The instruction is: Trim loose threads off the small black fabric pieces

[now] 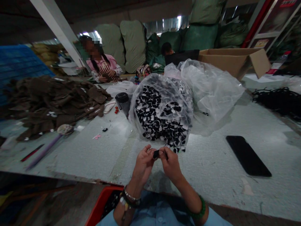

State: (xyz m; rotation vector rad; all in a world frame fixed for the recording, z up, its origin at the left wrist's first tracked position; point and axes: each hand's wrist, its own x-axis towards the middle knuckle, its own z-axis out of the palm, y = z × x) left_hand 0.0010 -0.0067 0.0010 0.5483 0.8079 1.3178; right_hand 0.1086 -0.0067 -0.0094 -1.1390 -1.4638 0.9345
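As both hands' fingers point(147, 153) pinch a black scrap point(156, 154) — a clear bag point(185, 94) (black-and-white pieces point(150, 116)).

green stuffed sacks point(134, 45) along the back, white support beam point(56, 29), bright windows point(168, 26) beyond

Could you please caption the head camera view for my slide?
Left hand and right hand pinch a small black piece before a clear plastic bag of black-and-white pieces.

A black smartphone point(248, 156) lies on the pale table point(211, 191) — brown fabric point(54, 100) heaped to the left (green sacks point(134, 45) stacked behind).
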